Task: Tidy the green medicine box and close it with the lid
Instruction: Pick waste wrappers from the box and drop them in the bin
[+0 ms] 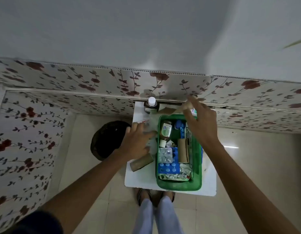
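The green medicine box (179,185) sits on a small white table (141,180), toward the table's right side, with its long axis running from the near edge away toward the floral wall panel (163,81). It stands open and is packed: a brown bottle (166,132) lying on its side at the far left, blue blister packs (168,168) nearer, and a cardboard roll (183,150) lying lengthwise along the box. The left hand (138,142) rests just left of the box over something pale or clear on the table; its fingers are spread and partly curled, but whether they grip it I cannot tell. A second cardboard roll (141,163) lies on the table just near of that hand, outside the box. The right hand (201,122) hovers over the box's far right corner with fingers loosely spread, holding nothing that can be made out. An upright dark bottle with a white cap (151,105) stands at the table's far edge. No lid is plainly identifiable. The loose items lie to the left, so the left hand seems better placed to feed them rightward into the box.
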Demonstrator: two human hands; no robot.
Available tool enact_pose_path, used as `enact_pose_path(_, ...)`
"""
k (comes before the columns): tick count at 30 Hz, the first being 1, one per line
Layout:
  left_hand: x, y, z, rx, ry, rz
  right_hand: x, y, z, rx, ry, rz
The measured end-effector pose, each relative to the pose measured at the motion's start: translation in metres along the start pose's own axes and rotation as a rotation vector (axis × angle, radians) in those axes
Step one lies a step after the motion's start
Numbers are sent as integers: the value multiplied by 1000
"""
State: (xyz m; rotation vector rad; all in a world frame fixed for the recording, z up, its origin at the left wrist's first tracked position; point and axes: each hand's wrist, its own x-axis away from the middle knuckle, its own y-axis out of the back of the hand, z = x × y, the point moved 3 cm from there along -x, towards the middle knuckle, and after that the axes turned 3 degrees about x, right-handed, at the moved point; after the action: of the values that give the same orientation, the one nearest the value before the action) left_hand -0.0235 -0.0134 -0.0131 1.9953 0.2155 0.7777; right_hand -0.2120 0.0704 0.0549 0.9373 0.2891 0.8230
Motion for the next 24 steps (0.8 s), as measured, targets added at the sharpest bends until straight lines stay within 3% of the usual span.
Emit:
enact_pose_path(2,-6,-6,-2,-122,-53,44,-15,-10,2,62,-5,119)
enact_pose_path(5,-12,-17,0,-128,-30,65,-30,-22,4,128,-103,291)
enact_pose_path(8,-17,-21,-5,-37,-28,-80,-33,-11,4,91,-63,117)
enact_pose_path(11,-22,-15,-3,213,59,-295,-19,19,9,-9,-66,-66)
enact_pose_path(14,-11,2,6,589,257,-476,11,42,21,-145,-62,-169)
enact_pose_path(18,40,33,37,1033,451,-651,58,39,67,-143,169,-212)
enact_pose_path(21,86,42,70,1268,524,-705,82,3,113,-139,354,-150)
enact_pose_path(24,125,33,115,1375,601,-702,90,-91,163,-104,495,132)
